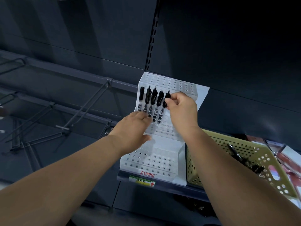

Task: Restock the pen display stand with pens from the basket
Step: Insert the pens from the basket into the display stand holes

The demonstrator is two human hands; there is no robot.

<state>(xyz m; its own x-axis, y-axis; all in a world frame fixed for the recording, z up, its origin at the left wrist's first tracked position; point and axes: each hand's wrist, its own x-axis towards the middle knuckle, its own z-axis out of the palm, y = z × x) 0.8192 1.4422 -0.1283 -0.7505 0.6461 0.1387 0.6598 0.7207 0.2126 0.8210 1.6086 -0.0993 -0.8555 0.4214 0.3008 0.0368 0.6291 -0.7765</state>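
Observation:
A white stepped pen display stand (164,160) with rows of holes sits on a dark shelf. Several black pens (150,100) stand upright in its middle tier. My right hand (180,106) pinches the top of the rightmost black pen (166,99), which is set in the row. My left hand (133,128) rests with straight fingers against the stand's middle tier, touching the lower ends of the pens. A perforated yellow-green basket (254,152) stands right of the stand, with a few dark pens (234,152) inside, partly hidden by my right forearm.
Bare metal display hooks (88,105) jut out from the dark back panel on the left. A price label (142,181) sits on the shelf's front rail below the stand. Reddish packaged goods (286,157) lie at the far right.

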